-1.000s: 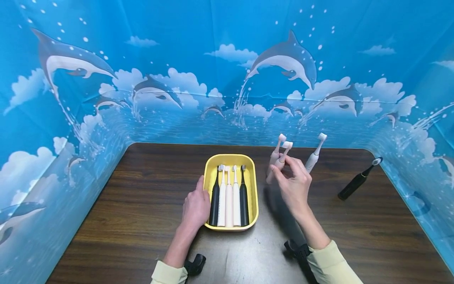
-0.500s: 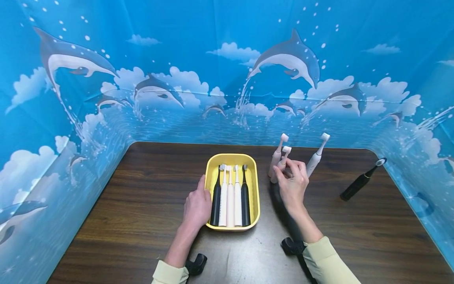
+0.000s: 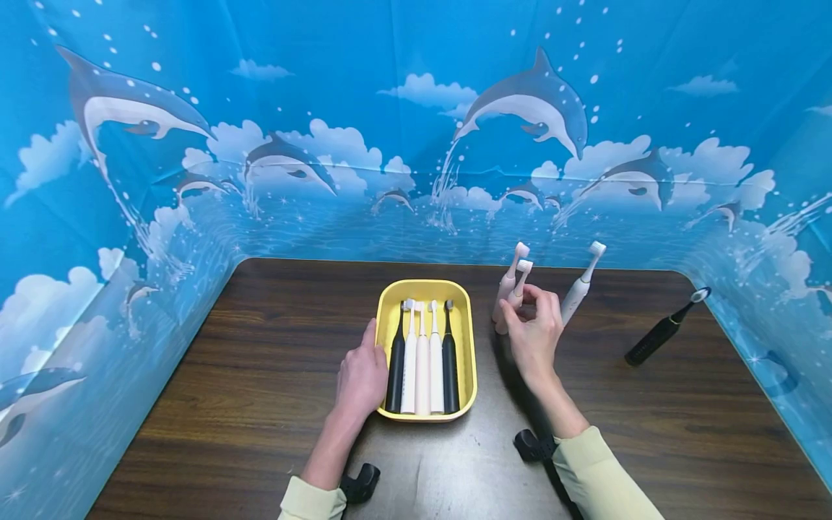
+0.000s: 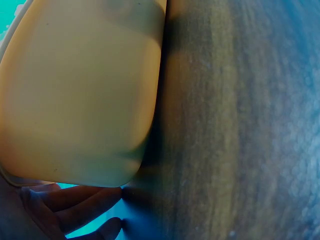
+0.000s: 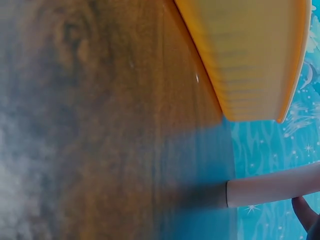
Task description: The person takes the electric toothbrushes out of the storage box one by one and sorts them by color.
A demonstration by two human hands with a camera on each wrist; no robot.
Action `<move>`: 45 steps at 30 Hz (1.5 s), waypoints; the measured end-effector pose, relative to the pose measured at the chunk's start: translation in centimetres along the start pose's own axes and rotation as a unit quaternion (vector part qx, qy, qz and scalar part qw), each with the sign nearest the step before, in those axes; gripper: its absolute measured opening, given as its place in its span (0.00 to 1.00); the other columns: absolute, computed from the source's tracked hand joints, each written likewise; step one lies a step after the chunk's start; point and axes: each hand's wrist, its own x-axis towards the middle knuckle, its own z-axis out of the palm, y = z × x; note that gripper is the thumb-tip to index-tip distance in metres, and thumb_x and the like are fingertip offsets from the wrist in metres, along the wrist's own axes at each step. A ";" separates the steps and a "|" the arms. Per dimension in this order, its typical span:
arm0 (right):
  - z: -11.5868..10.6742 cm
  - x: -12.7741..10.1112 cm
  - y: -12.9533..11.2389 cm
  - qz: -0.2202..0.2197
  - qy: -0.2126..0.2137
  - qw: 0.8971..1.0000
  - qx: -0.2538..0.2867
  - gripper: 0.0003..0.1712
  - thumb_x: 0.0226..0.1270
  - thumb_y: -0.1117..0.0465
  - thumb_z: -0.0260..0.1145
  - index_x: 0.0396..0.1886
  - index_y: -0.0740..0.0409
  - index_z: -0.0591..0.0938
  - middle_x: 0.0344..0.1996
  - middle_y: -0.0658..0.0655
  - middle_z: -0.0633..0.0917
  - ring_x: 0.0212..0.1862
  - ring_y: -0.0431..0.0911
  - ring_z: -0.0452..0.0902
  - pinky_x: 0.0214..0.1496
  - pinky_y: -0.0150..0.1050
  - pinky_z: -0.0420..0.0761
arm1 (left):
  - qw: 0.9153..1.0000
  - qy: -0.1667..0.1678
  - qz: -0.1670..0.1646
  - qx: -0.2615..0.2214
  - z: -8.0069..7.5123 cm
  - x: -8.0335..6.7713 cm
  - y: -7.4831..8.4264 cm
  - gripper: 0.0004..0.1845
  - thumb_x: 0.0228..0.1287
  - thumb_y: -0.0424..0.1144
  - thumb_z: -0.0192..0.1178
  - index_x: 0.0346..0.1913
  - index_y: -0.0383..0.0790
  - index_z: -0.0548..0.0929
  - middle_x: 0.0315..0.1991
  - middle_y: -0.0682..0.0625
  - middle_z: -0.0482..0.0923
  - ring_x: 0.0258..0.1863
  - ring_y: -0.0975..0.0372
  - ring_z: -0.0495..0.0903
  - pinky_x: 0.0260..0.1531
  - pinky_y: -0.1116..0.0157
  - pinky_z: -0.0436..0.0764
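A yellow tray [image 3: 463, 339] sits mid-table and holds several black and white electric toothbrushes [image 3: 422, 361] lying side by side. My left hand [image 3: 373, 354] rests against the tray's left wall with relaxed fingers [image 4: 70, 210] beside the tray [image 4: 80, 100]. Right of the tray, my right hand [image 3: 528, 297] pinches the neck of a pink toothbrush [image 3: 509, 309]. That brush lies close beside a second pink toothbrush [image 3: 505, 283]. In the right wrist view the pink handle [image 5: 272, 192] lies low over the table near the tray [image 5: 250, 55].
A white toothbrush [image 3: 575, 295] lies just right of my right hand. A black toothbrush [image 3: 658, 336] lies near the table's right edge. Blue dolphin-print cloth walls [image 3: 416, 144] close in the dark wooden table [image 3: 260, 375] on three sides.
My right hand has lowered the pink toothbrush from the air down beside the other pink one. The left hand has stayed at the tray.
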 end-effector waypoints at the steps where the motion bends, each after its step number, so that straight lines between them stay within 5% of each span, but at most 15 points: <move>1: 0.0 0.0 0.0 0.005 -0.002 1.000 -0.001 0.21 0.58 0.71 0.78 0.50 0.68 0.81 0.42 0.64 0.80 0.42 0.50 0.82 0.42 0.35 0.83 | 1.000 0.000 0.000 0.000 0.0 0.0 0.0 0.28 0.77 0.37 0.48 0.77 0.37 0.65 0.43 0.29 0.85 0.37 0.40 0.85 0.34 0.43 0.78; 8: 0.1 0.1 -0.1 0.031 -0.017 0.999 -0.004 0.23 0.58 0.71 0.77 0.51 0.70 0.78 0.43 0.66 0.79 0.41 0.51 0.82 0.42 0.24 0.79 | 1.000 -0.001 -0.002 -0.001 0.2 0.0 -0.1 0.28 0.77 0.36 0.48 0.77 0.36 0.65 0.44 0.29 0.84 0.38 0.40 0.85 0.35 0.43 0.79; 17: 0.2 0.5 -0.2 0.062 -0.046 0.997 -0.006 0.26 0.58 0.71 0.77 0.55 0.69 0.77 0.44 0.65 0.79 0.44 0.52 0.79 0.48 0.44 0.81 | 1.000 -0.002 -0.004 -0.002 0.1 0.1 -0.1 0.28 0.77 0.36 0.48 0.77 0.37 0.65 0.43 0.29 0.84 0.39 0.39 0.85 0.35 0.42 0.78; 25: 0.4 0.4 0.1 0.078 -0.050 0.996 -0.006 0.27 0.58 0.71 0.76 0.56 0.70 0.76 0.46 0.67 0.78 0.47 0.54 0.78 0.51 0.43 0.76 | 1.000 -0.003 -0.006 0.000 0.1 0.0 0.0 0.28 0.77 0.36 0.47 0.77 0.36 0.65 0.42 0.29 0.84 0.37 0.40 0.85 0.34 0.42 0.78; 32: 0.1 0.5 -0.6 0.066 0.003 0.998 0.005 0.33 0.55 0.67 0.79 0.59 0.68 0.74 0.54 0.67 0.72 0.53 0.56 0.74 0.56 0.50 0.73 | 1.000 -0.005 -0.001 0.000 0.1 0.1 0.0 0.28 0.77 0.35 0.48 0.77 0.35 0.65 0.42 0.29 0.84 0.36 0.41 0.85 0.33 0.43 0.78; 38: -0.4 1.0 -5.8 0.016 0.062 0.996 0.064 0.31 0.53 0.76 0.74 0.56 0.77 0.72 0.56 0.71 0.69 0.53 0.62 0.71 0.55 0.52 0.73 | 1.000 -0.017 -0.013 -0.002 0.0 0.1 0.1 0.28 0.78 0.36 0.48 0.78 0.36 0.64 0.42 0.31 0.84 0.34 0.45 0.84 0.34 0.45 0.79; 41: -0.5 0.9 -8.2 -0.001 0.049 0.996 0.078 0.31 0.53 0.79 0.72 0.56 0.80 0.70 0.55 0.74 0.68 0.52 0.65 0.71 0.53 0.51 0.75 | 1.000 -0.022 -0.020 -0.003 0.0 0.1 0.1 0.28 0.79 0.37 0.48 0.78 0.37 0.63 0.43 0.31 0.84 0.33 0.47 0.83 0.33 0.46 0.79; 45: 0.4 0.0 -8.0 -0.003 0.001 0.995 0.104 0.33 0.54 0.80 0.71 0.59 0.78 0.69 0.56 0.74 0.68 0.51 0.64 0.73 0.51 0.48 0.78 | 1.000 -0.017 -0.015 -0.001 0.0 0.1 0.1 0.28 0.79 0.37 0.48 0.78 0.36 0.63 0.43 0.31 0.84 0.35 0.45 0.84 0.34 0.45 0.79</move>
